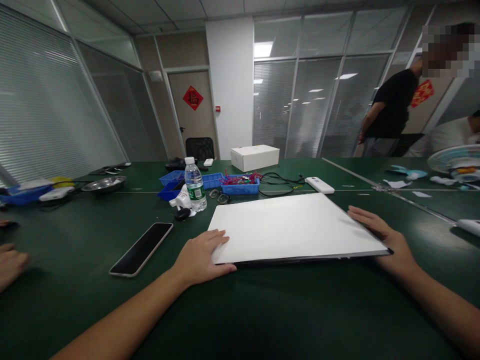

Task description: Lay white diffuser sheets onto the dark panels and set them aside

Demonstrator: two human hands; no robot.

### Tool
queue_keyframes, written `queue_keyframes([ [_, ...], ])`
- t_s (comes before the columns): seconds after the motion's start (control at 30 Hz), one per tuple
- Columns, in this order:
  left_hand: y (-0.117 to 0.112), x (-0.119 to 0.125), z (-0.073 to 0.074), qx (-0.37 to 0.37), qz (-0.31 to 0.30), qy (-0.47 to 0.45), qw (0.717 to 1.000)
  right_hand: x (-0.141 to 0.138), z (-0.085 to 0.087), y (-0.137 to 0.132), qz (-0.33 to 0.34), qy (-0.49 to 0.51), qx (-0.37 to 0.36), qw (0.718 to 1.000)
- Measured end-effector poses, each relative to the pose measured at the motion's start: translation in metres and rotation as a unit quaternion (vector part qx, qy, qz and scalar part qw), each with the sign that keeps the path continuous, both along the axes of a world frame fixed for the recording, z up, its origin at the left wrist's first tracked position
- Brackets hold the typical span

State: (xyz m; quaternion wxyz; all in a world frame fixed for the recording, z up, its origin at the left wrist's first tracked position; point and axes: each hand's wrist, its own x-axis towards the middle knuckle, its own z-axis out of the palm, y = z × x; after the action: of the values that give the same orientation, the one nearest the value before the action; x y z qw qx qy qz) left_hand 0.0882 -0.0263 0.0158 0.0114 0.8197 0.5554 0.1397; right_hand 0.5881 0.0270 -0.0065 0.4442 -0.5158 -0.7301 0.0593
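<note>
A flat white board (292,225) with a dark underside lies on the green table (240,310) in front of me. My left hand (202,257) rests on its near left corner, fingers spread over the edge. My right hand (382,237) lies along its right edge near the front right corner, fingers flat against it. Neither hand lifts the board; it lies flat.
A black phone (141,248) lies left of the board. Behind stand a water bottle (195,184), blue trays (240,186) with small coloured parts, cables, a white remote (319,185) and a white box (255,157). Another person's hand (11,262) is at far left; a person in black (390,112) stands at back right.
</note>
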Motion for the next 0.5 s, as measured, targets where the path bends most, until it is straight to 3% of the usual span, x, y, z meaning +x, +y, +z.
queue_keyframes([
  [0.1, 0.0, -0.008, 0.007, -0.011, -0.03, 0.01, 0.999, -0.002, 0.001, -0.003, 0.055, 0.019, 0.001, 0.998],
  [0.23, 0.002, -0.03, 0.02, -0.034, -0.157, 0.016, 0.987, 0.003, -0.001, 0.0, 0.044, 0.116, 0.005, 0.992],
  [0.3, 0.004, -0.039, 0.02, -0.003, -0.187, -0.019, 0.982, 0.008, -0.001, 0.002, 0.036, 0.155, -0.025, 0.987],
  [0.4, 0.009, -0.044, 0.011, 0.079, -0.148, -0.086, 0.982, 0.011, -0.001, 0.002, 0.036, 0.197, -0.076, 0.977],
  [0.5, 0.014, -0.042, 0.0, 0.118, -0.153, -0.114, 0.974, 0.006, 0.003, -0.003, -0.001, 0.2, -0.079, 0.977],
])
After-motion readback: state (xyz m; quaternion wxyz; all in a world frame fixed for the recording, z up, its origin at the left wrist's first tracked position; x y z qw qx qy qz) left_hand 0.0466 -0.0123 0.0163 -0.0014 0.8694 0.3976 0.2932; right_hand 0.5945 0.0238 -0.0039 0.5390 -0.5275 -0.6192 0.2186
